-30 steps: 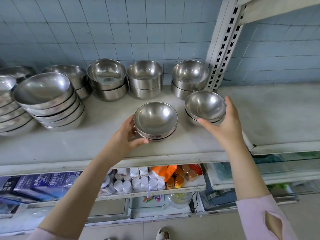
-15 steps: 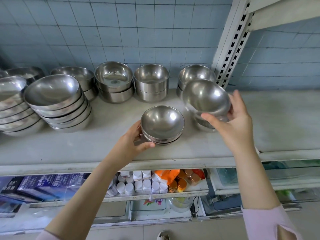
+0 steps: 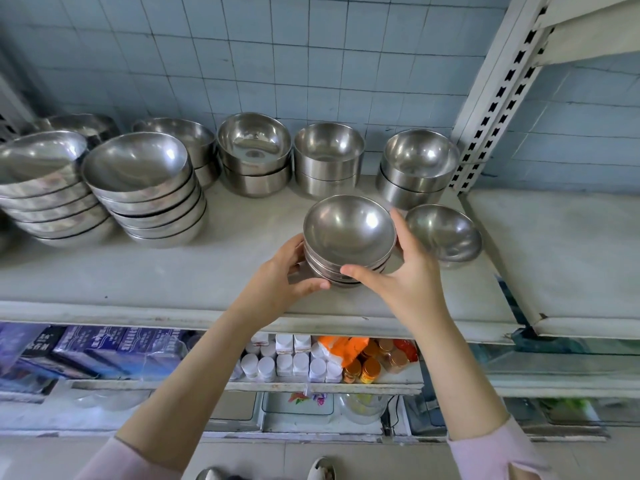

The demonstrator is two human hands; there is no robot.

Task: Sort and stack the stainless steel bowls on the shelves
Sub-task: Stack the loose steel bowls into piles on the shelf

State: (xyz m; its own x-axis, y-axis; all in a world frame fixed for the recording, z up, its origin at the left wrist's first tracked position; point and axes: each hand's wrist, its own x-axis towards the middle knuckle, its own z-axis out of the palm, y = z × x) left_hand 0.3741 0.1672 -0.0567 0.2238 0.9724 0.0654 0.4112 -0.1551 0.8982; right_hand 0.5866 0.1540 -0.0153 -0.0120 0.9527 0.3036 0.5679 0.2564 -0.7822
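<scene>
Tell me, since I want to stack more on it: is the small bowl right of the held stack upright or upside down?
Upright. The small bowl shows its shiny hollow inside facing up, resting alone on the shelf, apart from the right hand.

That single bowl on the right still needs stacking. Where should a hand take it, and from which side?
Grip the lone bowl by its rim, from its right: it sits upright and open, and the held stack and right hand crowd its left.

White shelf (image 3: 173, 271): bowl stacks (image 3: 149, 192) rear-left, lone bowl (image 3: 445, 233) right, perhaps stacked.
</scene>
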